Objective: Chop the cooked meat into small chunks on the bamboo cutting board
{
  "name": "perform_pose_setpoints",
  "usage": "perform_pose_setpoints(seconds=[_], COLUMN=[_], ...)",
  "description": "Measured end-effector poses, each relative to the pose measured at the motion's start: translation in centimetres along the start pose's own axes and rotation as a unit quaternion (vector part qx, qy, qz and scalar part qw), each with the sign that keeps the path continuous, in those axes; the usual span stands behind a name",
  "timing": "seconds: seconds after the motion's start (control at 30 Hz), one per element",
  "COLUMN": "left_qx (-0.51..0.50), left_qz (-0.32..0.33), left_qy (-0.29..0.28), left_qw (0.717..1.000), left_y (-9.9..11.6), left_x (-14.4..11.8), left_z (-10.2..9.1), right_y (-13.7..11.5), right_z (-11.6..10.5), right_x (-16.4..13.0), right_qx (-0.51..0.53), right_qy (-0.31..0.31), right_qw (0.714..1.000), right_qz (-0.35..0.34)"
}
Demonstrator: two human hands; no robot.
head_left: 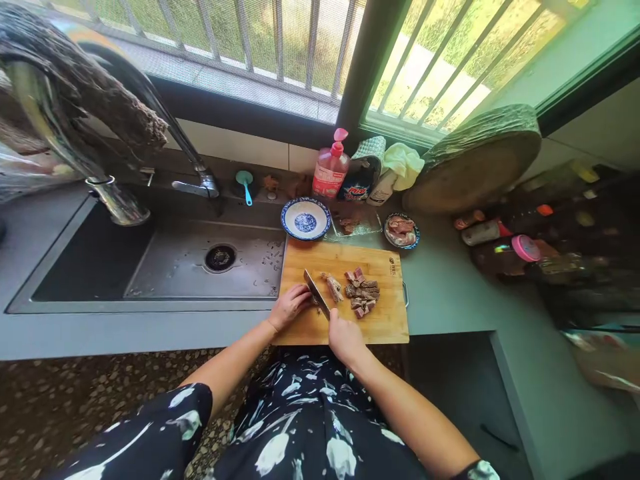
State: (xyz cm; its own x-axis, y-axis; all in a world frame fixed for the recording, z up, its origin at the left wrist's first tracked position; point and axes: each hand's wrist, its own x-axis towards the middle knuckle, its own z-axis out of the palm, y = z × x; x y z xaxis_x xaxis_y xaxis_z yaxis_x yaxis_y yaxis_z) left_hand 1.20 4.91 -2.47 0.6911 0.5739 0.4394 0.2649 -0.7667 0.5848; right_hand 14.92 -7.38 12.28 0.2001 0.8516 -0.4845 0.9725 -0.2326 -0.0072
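Observation:
My right hand (pixel 346 339) is wrapped round the handle of a kitchen knife (pixel 317 293), whose blade slants up and to the left over a wooden cutting board (pixel 295 260). Left of the blade, my left hand (pixel 291 307) has its fingers curled down on a piece of meat, mostly hidden under them and the blade. Just right of the knife lies a pale, fatty strip of meat (pixel 333 288). Farther right on the board is a pile of dark meat chunks (pixel 363 292).
Behind the board stand a blue-rimmed bowl (pixel 306 219), a clear plastic tray (pixel 367 221) and a small bowl of raw meat (pixel 401 231). A sink (pixel 175 267) with a faucet (pixel 200 177) adjoins on the left. Bottles, including a pink soap bottle (pixel 330 172), line the window.

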Motion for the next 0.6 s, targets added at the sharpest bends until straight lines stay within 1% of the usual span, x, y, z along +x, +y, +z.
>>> perform_pose_setpoints(seconds=[0.1, 0.27, 0.47, 0.6], left_qx=[-0.003, -0.01, 0.002, 0.016], left_qz=[-0.001, -0.007, 0.013, 0.02], left_qy=[0.014, 0.001, 0.008, 0.013], left_qw=[1.0, 1.0, 1.0, 1.0], left_y=[0.1, 0.4, 0.0, -0.3], left_x=[-0.1, 0.2, 0.4, 0.3], left_z=[0.1, -0.4, -0.4, -0.2], right_y=[0.0, -0.8, -1.0, -1.0], right_z=[0.2, 0.0, -1.2, -1.8], right_x=[0.2, 0.6, -0.5, -0.2], right_qx=[-0.001, -0.005, -0.003, 0.018], right_qy=[0.003, -0.004, -0.053, -0.083], right_qw=[1.0, 1.0, 0.999, 0.996], right_qz=[-0.002, 0.003, 0.014, 0.017])
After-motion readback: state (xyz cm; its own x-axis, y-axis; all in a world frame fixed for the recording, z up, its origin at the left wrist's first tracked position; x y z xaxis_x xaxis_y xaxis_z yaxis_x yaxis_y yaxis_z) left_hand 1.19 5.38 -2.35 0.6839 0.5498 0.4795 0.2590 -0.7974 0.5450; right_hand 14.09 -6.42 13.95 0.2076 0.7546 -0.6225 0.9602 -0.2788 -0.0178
